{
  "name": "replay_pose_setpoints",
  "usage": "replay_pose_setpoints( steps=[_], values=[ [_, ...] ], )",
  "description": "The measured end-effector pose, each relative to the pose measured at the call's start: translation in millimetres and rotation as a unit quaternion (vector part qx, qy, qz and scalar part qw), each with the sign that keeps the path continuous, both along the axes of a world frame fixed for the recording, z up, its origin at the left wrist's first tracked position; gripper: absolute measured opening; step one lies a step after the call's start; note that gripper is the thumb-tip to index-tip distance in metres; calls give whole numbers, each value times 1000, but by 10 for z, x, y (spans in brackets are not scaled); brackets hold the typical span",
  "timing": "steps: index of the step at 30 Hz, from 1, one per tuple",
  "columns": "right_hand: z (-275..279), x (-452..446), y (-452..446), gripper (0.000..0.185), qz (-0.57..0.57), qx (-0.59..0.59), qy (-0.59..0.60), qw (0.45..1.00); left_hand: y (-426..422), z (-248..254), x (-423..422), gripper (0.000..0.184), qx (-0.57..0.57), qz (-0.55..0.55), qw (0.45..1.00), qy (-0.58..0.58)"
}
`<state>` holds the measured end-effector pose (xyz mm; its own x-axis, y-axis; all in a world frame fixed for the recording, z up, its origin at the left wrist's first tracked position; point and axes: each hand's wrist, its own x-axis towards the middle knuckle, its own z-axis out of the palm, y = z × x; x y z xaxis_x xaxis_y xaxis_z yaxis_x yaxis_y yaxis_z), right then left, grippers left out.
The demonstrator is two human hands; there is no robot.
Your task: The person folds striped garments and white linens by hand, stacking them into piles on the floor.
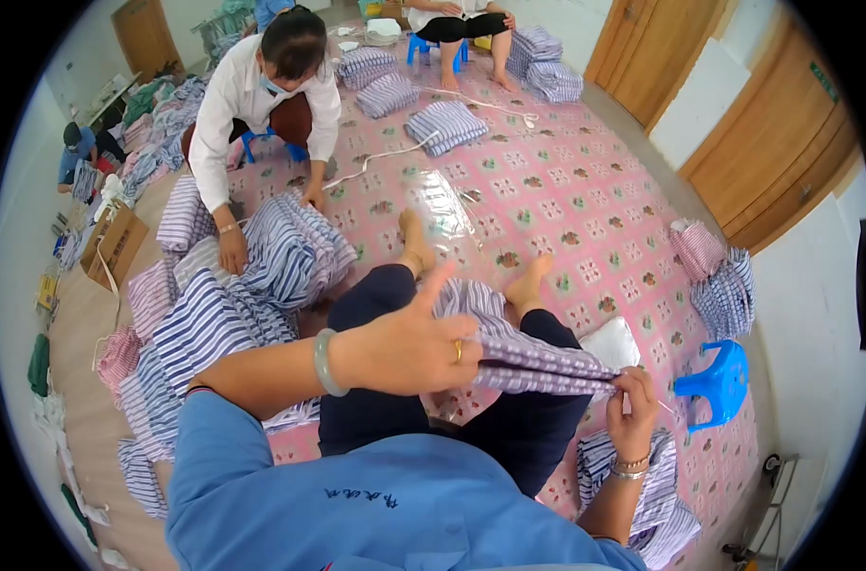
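A purple-and-white striped garment (538,358) is stretched, gathered lengthwise, between my two hands above my lap. My left hand (404,350), with a pale bangle and a ring, has its fingers curled round the garment's left part while the index finger points up. At the other end, my right hand (633,411) pinches the narrowed tip between thumb and fingers; a thin white cord hangs by it. Some of the striped cloth spreads between my knees. Below my right hand lies a stack of folded striped clothes (633,485).
Left of me, heaped striped clothes (224,328) lie beside a co-worker in a white shirt (233,105) who handles them. A blue stool (717,385) stands on the right, near folded bundles (723,300). More folded stacks (445,126) sit farther off on the pink floor covering (547,190).
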<state>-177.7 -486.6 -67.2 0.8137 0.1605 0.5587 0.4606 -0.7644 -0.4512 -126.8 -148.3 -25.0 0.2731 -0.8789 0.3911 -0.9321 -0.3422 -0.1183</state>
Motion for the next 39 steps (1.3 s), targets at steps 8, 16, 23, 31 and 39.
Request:
replay_pose_setpoints(
  steps=[8, 16, 23, 31, 39],
  values=[
    [142, 72, 60, 36, 46, -22, 151, 987, -195, -447, 100, 19, -185, 115, 842, 493],
    [-195, 249, 629, 43, 199, -49, 185, 961, -640, -661, 68, 31, -241, -26, 902, 358],
    [178, 50, 594, 22, 191, 130, 119, 966, -672, -2534, 461, 65, -83, 129, 619, 770],
    [289, -35, 547, 23, 145, 315, 1, 938, -838, -3357, -40, 67, -35, 183, 690, 699],
    [571, 177, 663, 19, 150, 131, -12, 980, -496, -2423, -195, 50, -243, 178, 445, 844]
  ],
)
